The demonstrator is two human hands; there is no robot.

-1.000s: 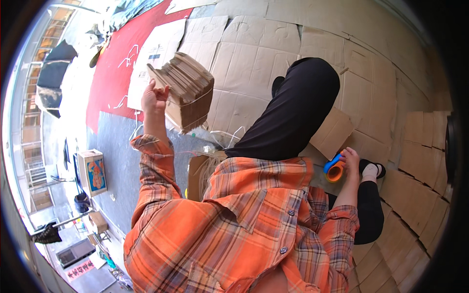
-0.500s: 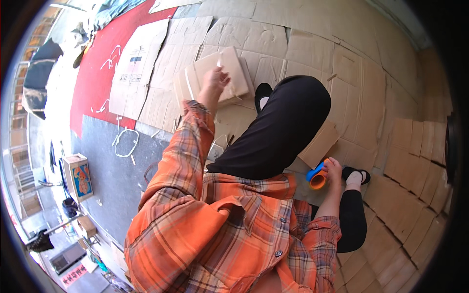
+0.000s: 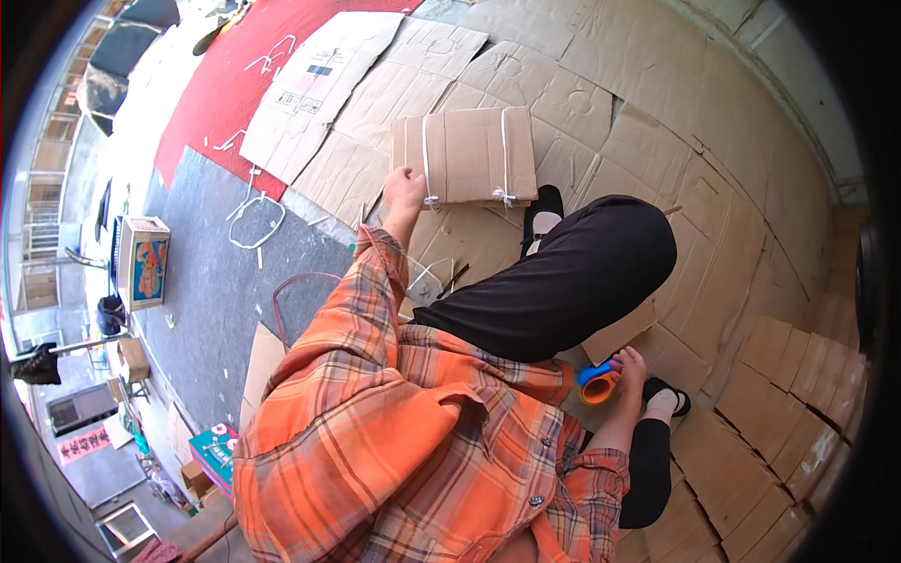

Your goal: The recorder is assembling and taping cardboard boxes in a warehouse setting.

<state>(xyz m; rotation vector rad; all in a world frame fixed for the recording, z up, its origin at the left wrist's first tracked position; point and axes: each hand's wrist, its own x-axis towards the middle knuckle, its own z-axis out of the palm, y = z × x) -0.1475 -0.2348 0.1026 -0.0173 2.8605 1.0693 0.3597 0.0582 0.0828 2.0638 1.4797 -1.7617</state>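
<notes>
The strapped cardboard bundle, held up off the floor a second ago, now lies flat on the cardboard-covered floor, its long axis running left to right ahead of the bent knee. The left hand rests at the bundle's near left corner; whether it grips I cannot tell. The right hand, farther back by the shoe, is closed on an orange-and-blue tape dispenser, loose straps lying off to the left.
</notes>
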